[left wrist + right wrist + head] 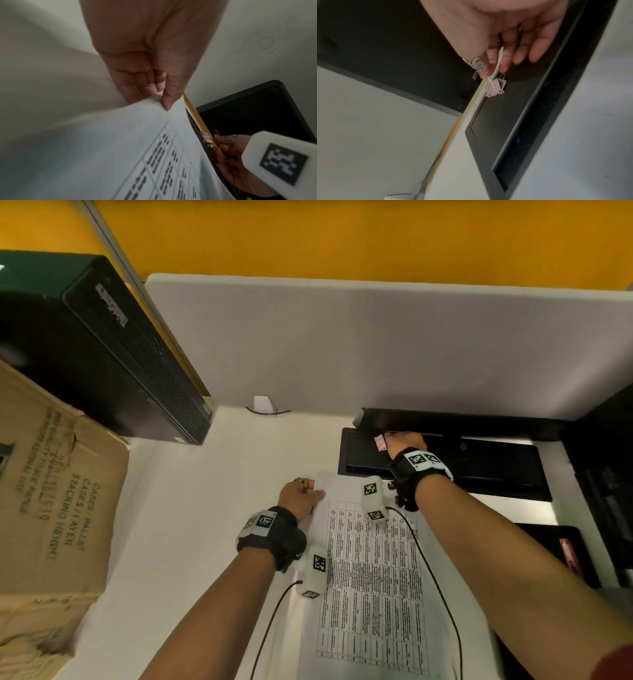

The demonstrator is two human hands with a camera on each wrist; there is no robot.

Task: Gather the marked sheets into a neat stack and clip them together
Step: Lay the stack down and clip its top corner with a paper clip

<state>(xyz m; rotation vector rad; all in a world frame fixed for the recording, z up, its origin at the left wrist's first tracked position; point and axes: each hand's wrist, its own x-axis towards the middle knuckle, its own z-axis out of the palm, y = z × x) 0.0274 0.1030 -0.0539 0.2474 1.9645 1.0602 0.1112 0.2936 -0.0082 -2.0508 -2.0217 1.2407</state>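
A stack of white sheets (pixel 370 577) with a printed table on top lies on the white desk, its far edge lifted. My left hand (pixel 301 498) pinches the far left corner, thumb on top and fingers beneath (pixel 154 97). A small orange tab (pixel 310 483) shows by its fingers, and a yellow sheet edge (pixel 193 112) shows under the white ones. A pale pink binder clip (pixel 495 88) sits on the far edge of the stack. My right hand (pixel 494 67) pinches its wire handles between thumb and forefinger, over the black tray.
A black recessed tray (pixel 445 467) lies just behind the sheets. A black computer tower (pixel 102 354) and a cardboard box (pixel 51 508) stand at the left. A grey partition (pixel 342 344) closes the back. Dark items (pixel 568 553) line the right edge.
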